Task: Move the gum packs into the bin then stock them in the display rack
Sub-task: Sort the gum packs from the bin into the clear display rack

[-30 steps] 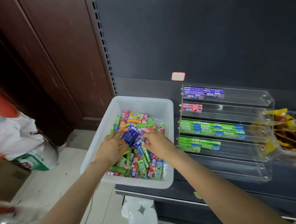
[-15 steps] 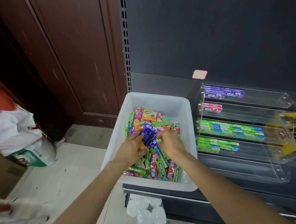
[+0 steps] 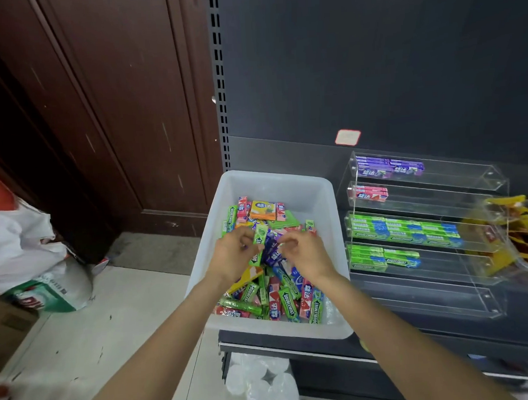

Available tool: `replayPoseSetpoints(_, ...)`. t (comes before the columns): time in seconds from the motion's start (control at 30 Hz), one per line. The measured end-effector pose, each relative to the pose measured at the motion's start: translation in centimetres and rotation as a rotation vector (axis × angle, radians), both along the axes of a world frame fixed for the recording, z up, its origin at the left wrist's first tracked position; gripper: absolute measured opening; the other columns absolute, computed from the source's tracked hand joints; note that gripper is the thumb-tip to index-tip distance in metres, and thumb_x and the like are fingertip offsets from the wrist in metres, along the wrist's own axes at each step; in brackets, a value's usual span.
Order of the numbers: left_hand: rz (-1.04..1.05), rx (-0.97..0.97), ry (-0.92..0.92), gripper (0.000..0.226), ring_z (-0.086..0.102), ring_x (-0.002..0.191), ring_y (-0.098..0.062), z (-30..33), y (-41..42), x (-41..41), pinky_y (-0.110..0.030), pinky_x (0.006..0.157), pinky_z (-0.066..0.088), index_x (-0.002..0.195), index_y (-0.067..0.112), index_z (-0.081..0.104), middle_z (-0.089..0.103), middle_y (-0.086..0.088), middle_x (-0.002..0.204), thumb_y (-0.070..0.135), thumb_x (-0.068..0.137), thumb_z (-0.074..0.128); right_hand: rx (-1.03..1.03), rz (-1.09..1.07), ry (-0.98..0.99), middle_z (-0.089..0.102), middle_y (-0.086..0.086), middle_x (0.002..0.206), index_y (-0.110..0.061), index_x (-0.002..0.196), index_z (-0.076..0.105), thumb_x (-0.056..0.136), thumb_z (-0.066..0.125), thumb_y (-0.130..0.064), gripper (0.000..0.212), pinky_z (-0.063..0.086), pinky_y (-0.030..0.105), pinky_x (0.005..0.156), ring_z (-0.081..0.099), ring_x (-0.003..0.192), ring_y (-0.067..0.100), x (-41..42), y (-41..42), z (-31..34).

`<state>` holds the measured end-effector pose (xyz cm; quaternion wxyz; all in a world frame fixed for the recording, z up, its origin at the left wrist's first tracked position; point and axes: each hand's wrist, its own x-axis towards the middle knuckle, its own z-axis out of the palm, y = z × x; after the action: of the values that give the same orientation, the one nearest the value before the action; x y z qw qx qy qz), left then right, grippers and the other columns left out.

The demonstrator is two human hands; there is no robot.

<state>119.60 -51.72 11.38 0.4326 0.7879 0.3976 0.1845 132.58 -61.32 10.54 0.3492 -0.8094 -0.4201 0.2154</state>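
Shelving (image 3: 372, 71) carried a clear rack (image 3: 426, 231) holding purple, pink and green gum rows. Beside it a white bin (image 3: 274, 181) lay heaped with mixed gum packs (image 3: 280, 297). Over the heap, the left hand (image 3: 233, 256) pinched a green pack (image 3: 259, 246); the right hand (image 3: 305, 252) gripped purple packs (image 3: 273, 251).

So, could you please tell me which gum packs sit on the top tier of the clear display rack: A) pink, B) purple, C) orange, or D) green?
B: purple packs lie at the left of the display rack's top tier, with pink below and green lower.
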Motion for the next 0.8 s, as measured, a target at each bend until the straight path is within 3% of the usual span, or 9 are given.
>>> replayPoseSetpoints(0.07,0.024,-0.018,-0.007,0.018,0.051,0.074,-0.016,0.0,0.2,-0.6,-0.023,0.064,0.039,0.095,0.007,0.056,0.053,0.002,0.081,0.019,0.085,0.067,-0.169,0.074,-0.125,0.069,0.008,0.101,-0.009,0.110,0.066,0.088,0.063,-0.014,0.023,0.051,0.031,0.085,0.064,0.088,0.018,-0.1,-0.2,-1.3)
replayPoseSetpoints(0.2,0.026,-0.021,-0.010,0.029,0.056,0.075,-0.022,0.0,0.5,-1.6,-0.029,0.067,0.045,0.107,0.005,0.058,0.052,0.002,0.079,0.020,0.084,0.068,-0.358,0.161,-0.337,0.060,0.008,0.105,-0.012,0.110,0.062,0.086,0.066,-0.019,0.026,0.053,0.039,0.079,0.062,0.091,0.024,-1.0,-0.1,-2.6)
replayPoseSetpoints(0.37,0.015,-0.014,-0.005,0.031,0.059,0.084,-0.020,0.3,0.5,-2.4,-0.020,0.068,0.043,0.111,0.005,0.059,0.054,0.003,0.080,0.020,0.085,0.068,-0.459,0.224,-0.519,0.051,0.012,0.112,-0.012,0.117,0.054,0.087,0.061,-0.008,0.031,0.051,0.037,0.071,0.061,0.091,0.029,-1.7,0.6,-2.7)
replayPoseSetpoints(0.43,0.011,0.003,0.002,0.030,0.057,0.083,-0.018,0.4,0.4,-2.7,-0.008,0.058,0.038,0.111,0.007,0.059,0.055,0.000,0.085,0.021,0.085,0.068,-0.478,0.243,-0.547,0.052,0.013,0.110,-0.008,0.113,0.055,0.088,0.058,-0.006,0.025,0.047,0.035,0.066,0.061,0.089,0.030,-2.1,1.0,-2.7)
replayPoseSetpoints(0.5,0.009,0.010,0.003,0.031,0.056,0.082,-0.016,0.3,0.4,-2.9,-0.005,0.054,0.038,0.112,0.007,0.059,0.056,0.000,0.088,0.022,0.085,0.068,-0.480,0.247,-0.564,0.055,0.014,0.108,-0.006,0.114,0.056,0.088,0.058,-0.005,0.026,0.047,0.034,0.066,0.061,0.090,0.030,-2.4,1.2,-2.7)
replayPoseSetpoints(0.7,-0.016,0.008,0.006,0.033,0.056,0.082,-0.018,0.1,0.2,-2.9,-0.016,0.062,0.041,0.114,0.006,0.058,0.055,-0.001,0.087,0.020,0.086,0.067,-0.431,0.213,-0.487,0.056,0.014,0.103,-0.005,0.106,0.058,0.088,0.060,-0.013,0.020,0.047,0.033,0.066,0.061,0.088,0.029,-2.5,0.9,-2.6)
replayPoseSetpoints(0.8,-0.027,0.010,0.013,0.032,0.057,0.080,-0.018,0.0,0.2,-2.8,-0.011,0.058,0.038,0.113,0.006,0.058,0.056,-0.001,0.085,0.021,0.086,0.067,-0.416,0.184,-0.444,0.056,0.013,0.102,-0.005,0.101,0.058,0.087,0.063,-0.014,0.018,0.049,0.035,0.068,0.059,0.087,0.028,-2.4,0.7,-2.5)
